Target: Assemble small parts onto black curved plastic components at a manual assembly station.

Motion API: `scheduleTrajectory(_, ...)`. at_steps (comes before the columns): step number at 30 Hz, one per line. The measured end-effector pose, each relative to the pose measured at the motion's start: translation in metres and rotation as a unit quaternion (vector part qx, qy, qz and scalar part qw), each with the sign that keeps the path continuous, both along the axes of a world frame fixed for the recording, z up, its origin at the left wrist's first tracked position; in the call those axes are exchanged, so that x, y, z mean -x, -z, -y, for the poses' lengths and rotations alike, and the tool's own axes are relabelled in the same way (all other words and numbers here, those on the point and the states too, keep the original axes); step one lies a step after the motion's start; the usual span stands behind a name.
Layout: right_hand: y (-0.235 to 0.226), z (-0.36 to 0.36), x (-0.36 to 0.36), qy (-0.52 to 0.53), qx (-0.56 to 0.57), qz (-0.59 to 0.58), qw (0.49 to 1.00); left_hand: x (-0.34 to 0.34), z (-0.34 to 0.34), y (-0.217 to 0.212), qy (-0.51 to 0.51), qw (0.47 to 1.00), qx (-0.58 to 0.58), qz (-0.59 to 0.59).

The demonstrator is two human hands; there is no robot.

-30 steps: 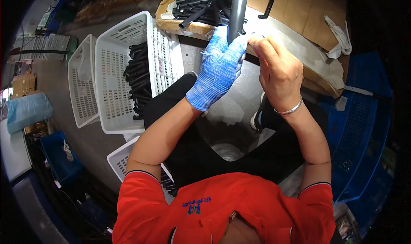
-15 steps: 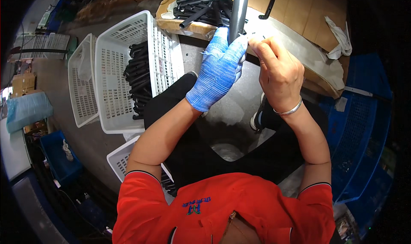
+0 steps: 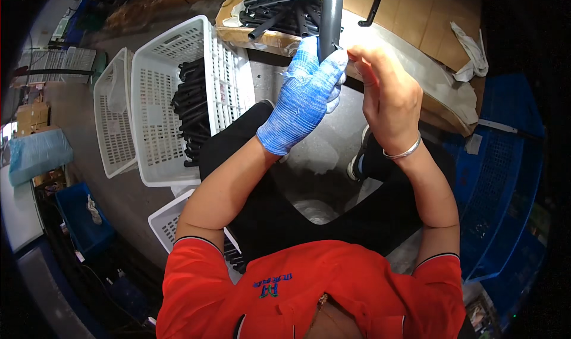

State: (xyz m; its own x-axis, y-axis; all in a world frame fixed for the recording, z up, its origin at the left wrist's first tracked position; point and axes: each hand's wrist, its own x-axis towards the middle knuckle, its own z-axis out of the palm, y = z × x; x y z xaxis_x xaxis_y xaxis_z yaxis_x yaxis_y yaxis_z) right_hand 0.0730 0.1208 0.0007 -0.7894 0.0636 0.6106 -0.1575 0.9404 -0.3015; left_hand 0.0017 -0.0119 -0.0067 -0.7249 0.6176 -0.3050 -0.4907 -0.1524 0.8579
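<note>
The worktable, covered with cardboard, spans the top of the view; its near edge slants down toward the right, beyond both hands. A white perforated basket stands to the left, well apart from the left hand, with black parts stacked inside. Blue crates stand on the right, outside the right forearm. A heap of black tubes lies on the table, left of the held tube.

The held tube is dark and glossy. Its long axis points away from the body, leaning slightly right at the top; its far end passes out of view. Its near end is in the gloved left hand, whose thumb and fingers are clamped around it. The left hand is therefore the nearer one. The bare right hand is on the right side of that end, index fingertip just beside the tube. Glare prevents telling whether its fingertips pinch anything.

Floor shows between the forearms, below the table edge. A bent black part lies on the cardboard, beyond the right hand. A small dark tip projects from the tube's right side.
</note>
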Motion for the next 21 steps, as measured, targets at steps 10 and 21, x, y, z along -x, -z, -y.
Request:
scheduleTrajectory(10,0.004,-0.011,0.005,-0.034,0.302,0.099,0.947,-0.001,-0.004,0.008,0.026,0.951,0.079,-0.299)
scheduleTrajectory(21,0.0,-0.016,0.009,-0.109,0.606,0.195,0.764,-0.007,-0.005,0.0,0.07,0.961,0.112,-0.244)
